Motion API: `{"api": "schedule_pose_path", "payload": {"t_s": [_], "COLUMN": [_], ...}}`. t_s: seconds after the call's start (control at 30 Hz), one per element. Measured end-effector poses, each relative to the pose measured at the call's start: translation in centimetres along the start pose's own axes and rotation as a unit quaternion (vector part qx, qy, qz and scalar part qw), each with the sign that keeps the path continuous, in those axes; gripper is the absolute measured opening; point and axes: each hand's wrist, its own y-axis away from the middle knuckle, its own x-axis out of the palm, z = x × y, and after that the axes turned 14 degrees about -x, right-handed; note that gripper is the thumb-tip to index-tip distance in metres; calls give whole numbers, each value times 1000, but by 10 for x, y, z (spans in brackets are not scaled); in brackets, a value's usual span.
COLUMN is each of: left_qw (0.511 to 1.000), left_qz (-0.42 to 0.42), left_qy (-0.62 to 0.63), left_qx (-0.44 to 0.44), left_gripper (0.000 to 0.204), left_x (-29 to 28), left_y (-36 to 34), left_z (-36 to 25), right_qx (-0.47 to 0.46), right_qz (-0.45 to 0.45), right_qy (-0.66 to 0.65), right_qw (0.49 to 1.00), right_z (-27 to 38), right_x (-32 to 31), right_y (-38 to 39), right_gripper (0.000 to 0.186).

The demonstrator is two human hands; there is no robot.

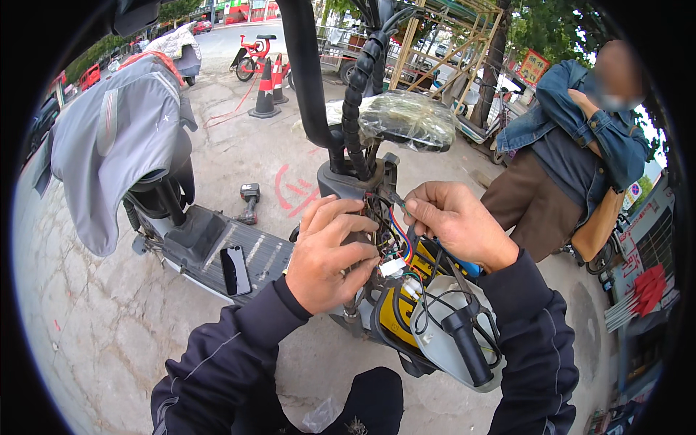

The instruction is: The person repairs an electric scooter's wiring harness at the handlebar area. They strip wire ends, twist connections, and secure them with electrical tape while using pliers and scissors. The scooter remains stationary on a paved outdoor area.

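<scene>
In front of me stands an electric scooter whose steering column (348, 177) is opened, baring a bundle of coloured wires (402, 239). My left hand (330, 254) lies against the column's left side, its fingers spread with the tips at the wires. Across from it, my right hand (457, 221) pinches a dark cable between thumb and fingers; the cable's end is partly hidden. Just below the hands hangs a white plug connector (393, 267). Lower still are a yellow-and-black part (395, 315), a pale curved panel (435, 341) and a black cylinder (466, 344) with a looped cable.
On the footboard (243, 239) of a scooter at left lies a phone (234, 270). A cordless drill (249, 203) rests on the pavement behind it. Traffic cones (266, 94) stand farther back. At right, a person (565, 152) stands close by with arms folded.
</scene>
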Motion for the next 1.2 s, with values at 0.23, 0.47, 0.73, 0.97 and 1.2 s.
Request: {"api": "schedule_pose_path", "payload": {"t_s": [0.23, 0.47, 0.73, 0.97, 1.2], "left_qw": [994, 988, 996, 998, 980], "left_qz": [-86, -64, -41, -4, 101], "left_qy": [-8, 0, -62, -54, -50], "left_qx": [-71, -137, -50, 29, 164], "left_gripper": [20, 15, 14, 21, 24], "left_x": [17, 21, 7, -3, -24], "left_y": [37, 51, 38, 42, 4], "left_z": [-21, -31, -19, -1, 17], "right_qx": [-27, -64, -113, -87, -20], "right_qz": [22, 2, -32, -49, -96], "right_qy": [7, -50, 39, 20, 32], "right_qw": [999, 997, 992, 995, 995], "right_z": [-13, -36, -41, -21, -13], "right_x": [5, 11, 20, 20, 25], "right_y": [3, 7, 5, 9, 16], "right_gripper": [26, 23, 24, 25, 25]}}
